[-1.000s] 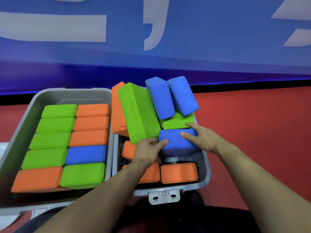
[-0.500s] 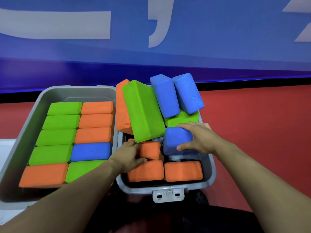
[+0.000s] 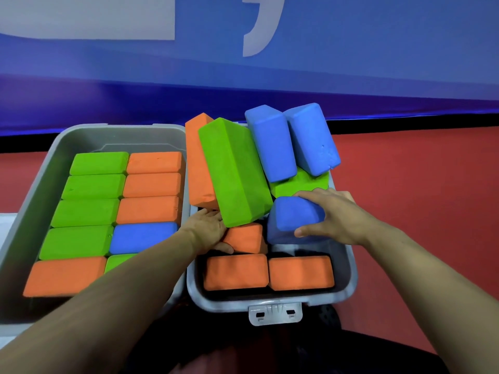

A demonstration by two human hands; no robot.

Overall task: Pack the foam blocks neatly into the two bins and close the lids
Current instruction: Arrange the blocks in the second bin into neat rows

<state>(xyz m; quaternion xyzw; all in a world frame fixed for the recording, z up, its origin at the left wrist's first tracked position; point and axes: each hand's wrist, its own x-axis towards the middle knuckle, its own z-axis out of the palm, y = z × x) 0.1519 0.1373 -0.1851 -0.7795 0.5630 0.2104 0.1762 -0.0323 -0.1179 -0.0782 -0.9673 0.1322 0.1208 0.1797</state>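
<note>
Step in hand, I judge: seat the blue block (image 3: 294, 220) flat in the right bin (image 3: 348, 282), behind the two orange blocks (image 3: 268, 271) already lying at the near wall. To do it well I'd turn it level, push it down into the open slot on the right, and line its edge with the orange row so the lid can shut later. The loose pile (image 3: 259, 157) of green, orange and blue blocks leaning at the far end needs holding back first.

Right hand (image 3: 334, 214): fingers curled over the blue block's top, thumb on its near face, gripping it tilted. Left hand (image 3: 208, 228): reaches under the big green block (image 3: 232, 171), thumb against a tilted orange block (image 3: 244, 237); its fingers are hidden, so I cannot tell their spread.

Left bin (image 3: 35, 190) is packed in two neat rows, lid not on.
</note>
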